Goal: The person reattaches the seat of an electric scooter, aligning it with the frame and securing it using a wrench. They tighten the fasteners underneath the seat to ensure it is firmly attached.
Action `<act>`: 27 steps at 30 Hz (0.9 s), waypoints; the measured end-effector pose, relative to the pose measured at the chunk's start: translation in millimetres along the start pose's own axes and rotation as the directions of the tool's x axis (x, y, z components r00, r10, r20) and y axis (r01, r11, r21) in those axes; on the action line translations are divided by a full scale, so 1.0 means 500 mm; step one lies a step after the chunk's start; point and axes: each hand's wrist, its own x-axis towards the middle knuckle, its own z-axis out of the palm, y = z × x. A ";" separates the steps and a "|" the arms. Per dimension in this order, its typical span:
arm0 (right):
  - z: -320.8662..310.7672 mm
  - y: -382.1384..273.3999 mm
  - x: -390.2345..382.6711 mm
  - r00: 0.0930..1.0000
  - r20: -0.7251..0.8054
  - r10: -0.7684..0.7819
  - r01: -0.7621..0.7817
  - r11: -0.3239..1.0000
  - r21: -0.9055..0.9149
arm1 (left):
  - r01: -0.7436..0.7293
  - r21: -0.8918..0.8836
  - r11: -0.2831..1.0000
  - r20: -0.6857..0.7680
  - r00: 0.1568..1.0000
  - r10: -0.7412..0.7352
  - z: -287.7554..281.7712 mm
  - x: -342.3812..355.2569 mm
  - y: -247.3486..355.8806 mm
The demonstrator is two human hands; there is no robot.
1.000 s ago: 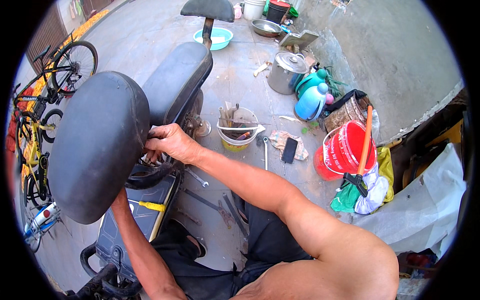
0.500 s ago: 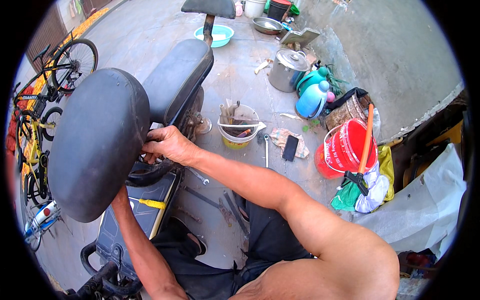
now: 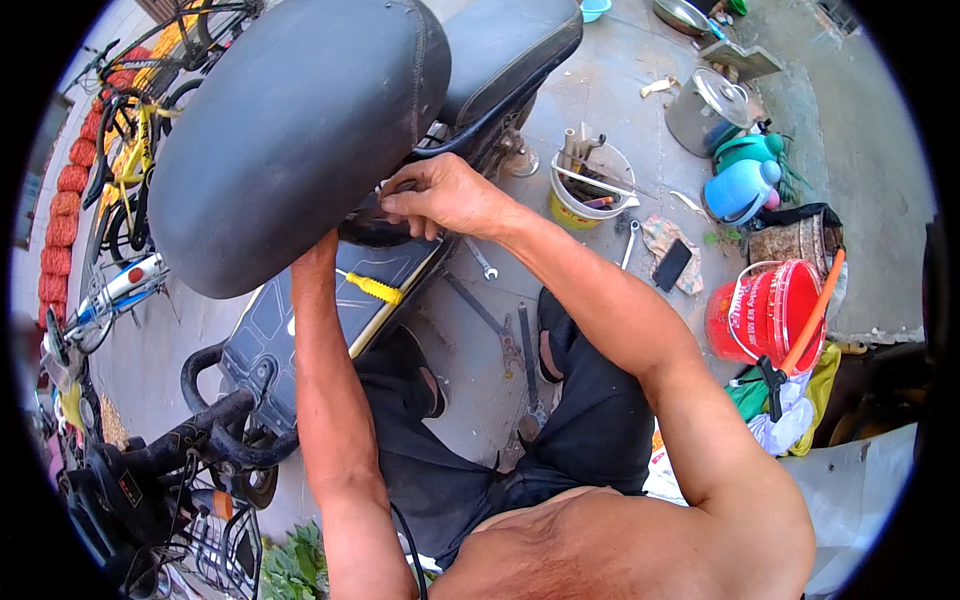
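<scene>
The black padded seat (image 3: 300, 130) of an electric bike is tilted up in front of me. Behind it lies a longer black rear seat (image 3: 505, 50). My right hand (image 3: 445, 198) is at the front seat's underside edge, thumb and fingers pinched together around something too small to make out. From below, my left hand (image 3: 318, 248) reaches under the same seat, its fingers hidden by the cushion. A screwdriver with a yellow handle (image 3: 374, 288) rests on the dark footboard (image 3: 290, 325), between my two forearms.
On the ground lie an open-end wrench (image 3: 484, 262), another wrench (image 3: 630, 244), long-handled cutters (image 3: 500, 335) and a phone (image 3: 673, 264) on a cloth. A tool bucket (image 3: 580, 212) and red bucket (image 3: 735, 315) stand right. Handlebars (image 3: 150, 470) are lower left; bicycles (image 3: 130, 180) stand beyond.
My view has turned, so the seat and the ground items appear farther right and shifted in height. Both hands stay at the seat's underside, the right still pinched.
</scene>
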 end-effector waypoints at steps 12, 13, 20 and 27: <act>-0.080 -0.003 -0.023 0.965 -0.197 -0.170 0.228 0.918 0.324 | -0.023 -0.005 1.000 -0.024 0.999 0.022 -0.035 0.002 0.030; -0.080 -0.001 -0.022 0.965 -0.199 -0.172 0.234 0.905 0.356 | -0.029 0.005 1.000 -0.025 0.999 0.030 -0.034 0.004 0.032; -0.093 -0.006 -0.009 0.944 -0.253 -0.212 0.311 0.830 0.464 | 0.158 -0.310 0.938 0.009 0.987 -0.163 -0.015 0.001 0.000; -0.085 0.004 0.008 0.951 -0.251 -0.180 0.290 0.804 0.519 | 0.153 -0.393 0.907 0.002 0.986 -0.166 -0.034 0.002 0.017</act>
